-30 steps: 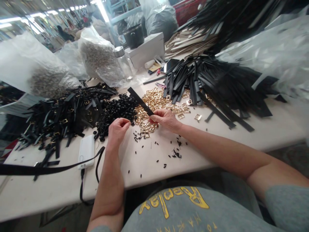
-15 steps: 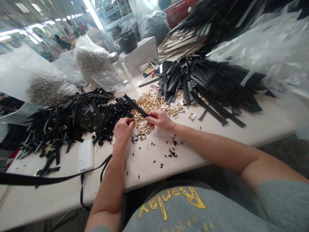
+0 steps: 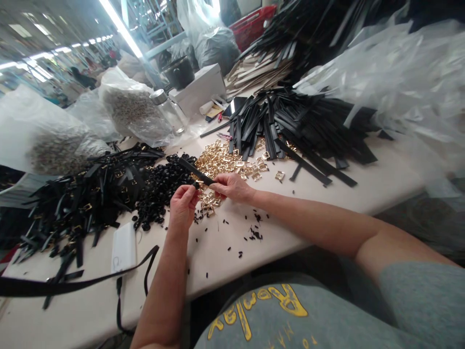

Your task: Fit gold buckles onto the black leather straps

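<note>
My right hand (image 3: 232, 187) is closed on the near end of a black strap (image 3: 194, 171), which slants up and away to the left over the table. My left hand (image 3: 183, 206) is pinched shut just left of it, holding a small black ring (image 3: 196, 185) close to the strap's end. Both hands hover over a spread of gold buckles (image 3: 221, 162). A heap of black rings (image 3: 162, 186) lies right beside my left hand.
Loose black straps (image 3: 305, 126) are piled at the right, straps with buckles (image 3: 83, 194) at the left. A white power bank (image 3: 123, 248) with a black cord lies near the table's front edge. Plastic bags (image 3: 134, 109), a glass bottle (image 3: 167, 110) and a white box (image 3: 198, 87) stand behind.
My left hand went to the ring heap and came back up holding a black ring near the strap's end. The right hand kept hold of the strap. The camera view shifted slightly.
</note>
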The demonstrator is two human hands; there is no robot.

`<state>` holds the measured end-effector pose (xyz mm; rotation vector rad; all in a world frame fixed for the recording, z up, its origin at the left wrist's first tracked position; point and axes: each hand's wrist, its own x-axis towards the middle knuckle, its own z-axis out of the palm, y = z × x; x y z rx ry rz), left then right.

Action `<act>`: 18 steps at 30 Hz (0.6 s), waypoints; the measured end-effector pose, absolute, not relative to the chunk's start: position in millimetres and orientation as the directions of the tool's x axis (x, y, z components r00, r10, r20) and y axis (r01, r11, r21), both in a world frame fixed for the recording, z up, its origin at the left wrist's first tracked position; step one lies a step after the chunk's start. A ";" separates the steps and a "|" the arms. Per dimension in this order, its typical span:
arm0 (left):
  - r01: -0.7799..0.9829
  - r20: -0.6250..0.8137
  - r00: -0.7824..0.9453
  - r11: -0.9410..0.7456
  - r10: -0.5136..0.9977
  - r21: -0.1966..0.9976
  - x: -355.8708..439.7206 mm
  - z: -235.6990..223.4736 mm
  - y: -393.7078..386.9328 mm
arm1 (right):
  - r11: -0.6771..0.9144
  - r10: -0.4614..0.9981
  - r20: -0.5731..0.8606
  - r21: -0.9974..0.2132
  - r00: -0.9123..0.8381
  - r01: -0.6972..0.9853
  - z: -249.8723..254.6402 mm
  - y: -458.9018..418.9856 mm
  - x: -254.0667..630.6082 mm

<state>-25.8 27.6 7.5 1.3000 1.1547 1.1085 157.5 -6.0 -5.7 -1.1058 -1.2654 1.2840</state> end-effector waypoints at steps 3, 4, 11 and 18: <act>-0.038 -0.007 0.143 0.012 0.990 0.999 -19.8 8.4 21.7 | 0.024 0.993 0.032 -0.998 -0.115 -0.064 -5.7 -7.2 155.1; -0.058 -0.005 0.147 0.013 0.989 0.998 -18.4 8.4 20.3 | 0.019 0.993 0.027 -0.997 -0.118 -0.071 -5.2 -7.8 154.6; -0.119 0.019 0.133 -0.003 0.991 0.993 -13.7 7.9 17.3 | 0.054 0.987 0.055 -0.999 -0.150 -0.006 -6.9 -8.7 154.6; -0.030 0.075 0.170 -0.071 0.983 0.997 -17.5 7.5 15.9 | 0.140 0.977 0.087 -0.949 -0.195 0.281 0.2 -8.4 162.9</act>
